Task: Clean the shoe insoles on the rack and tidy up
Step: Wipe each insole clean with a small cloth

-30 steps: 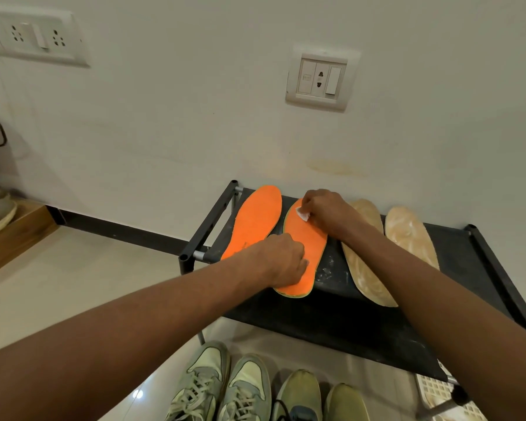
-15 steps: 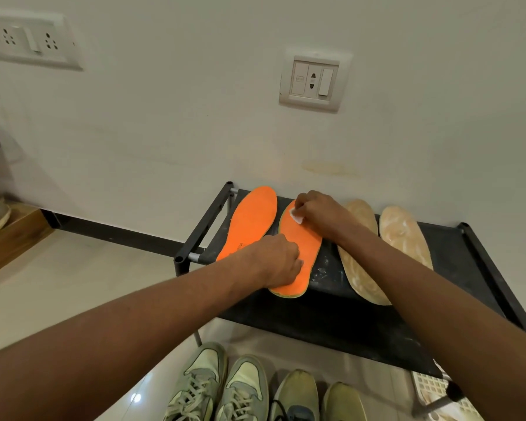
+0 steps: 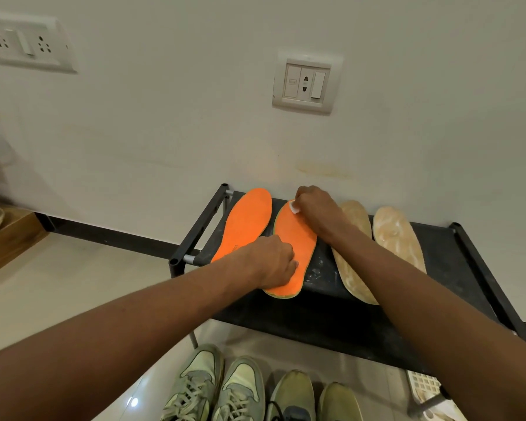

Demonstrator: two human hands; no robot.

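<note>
while left hand (image 3: 275, 262) pins orange insole (image 3: 295, 247) — right hand (image 3: 316, 209) wipes.

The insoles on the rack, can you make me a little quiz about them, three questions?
1. How many insoles lie on the black rack?
2. True or false: the left hand presses down on a tan insole.
3. The right hand holds a small white wipe against which part of the right-hand orange insole? A) the end near the wall B) the end near the person C) the underside

Key:
1. Four: two orange, two tan.
2. False: it rests on the near end of the right-hand orange insole.
3. A
</note>
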